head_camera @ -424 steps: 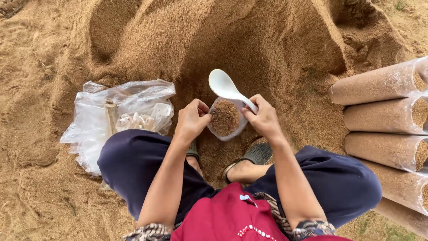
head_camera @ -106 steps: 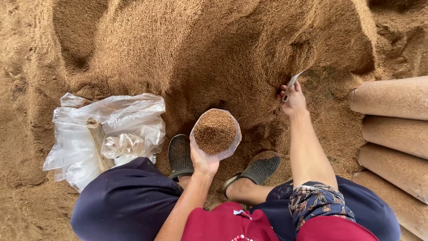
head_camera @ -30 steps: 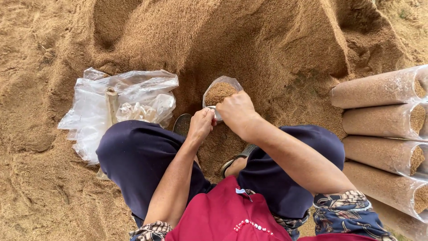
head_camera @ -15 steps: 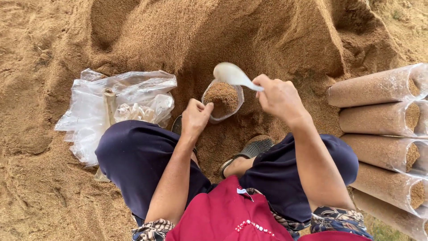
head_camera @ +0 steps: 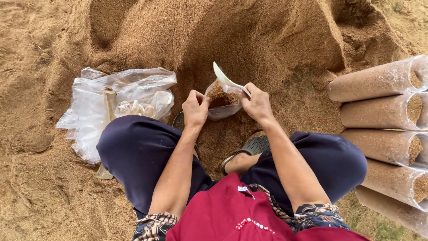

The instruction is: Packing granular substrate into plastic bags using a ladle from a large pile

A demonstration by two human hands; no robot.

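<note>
I squat before a big heap of brown sawdust [head_camera: 232, 31]. Between my knees stands a clear plastic bag [head_camera: 221, 103], nearly full of sawdust. My left hand [head_camera: 195, 109] grips the bag's left rim. My right hand [head_camera: 257, 103] holds the right rim and also a white plastic scoop [head_camera: 224, 79], whose bowl tilts up over the bag's mouth. Whether the scoop carries any sawdust cannot be seen.
A crumpled pile of clear plastic bags [head_camera: 111, 105] lies on the sawdust by my left knee. Several filled, cylinder-shaped bags of sawdust [head_camera: 379, 111] lie stacked on their sides at the right. My sandalled feet [head_camera: 249, 149] rest under the bag.
My right hand has dropped from above the bag to its right rim, bringing the scoop with it. Both hands now hold the bag's mouth, and the scoop's bowl stands more upright.
</note>
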